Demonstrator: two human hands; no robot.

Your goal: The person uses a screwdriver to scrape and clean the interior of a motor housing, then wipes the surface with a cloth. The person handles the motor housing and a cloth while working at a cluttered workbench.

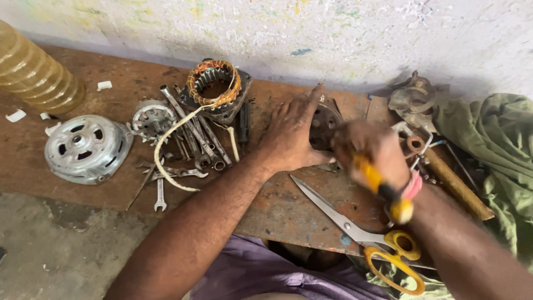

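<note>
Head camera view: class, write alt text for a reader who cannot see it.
A person's left hand steadies a round metal motor part on a wooden bench while the right hand grips a yellow-handled tool. Scissors and spanners lie nearby.

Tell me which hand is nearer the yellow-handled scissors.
Right. The right hand, gripping a yellow-handled tool, is just above the yellow-handled scissors on the wooden bench; the left hand rests farther up-left on the dark motor part.

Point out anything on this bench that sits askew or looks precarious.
The scissors lie with their yellow handles hanging past the bench front edge. A loose white wire trails from the wound stator across the pile of spanners. White scraps lie scattered at the far left.
</note>
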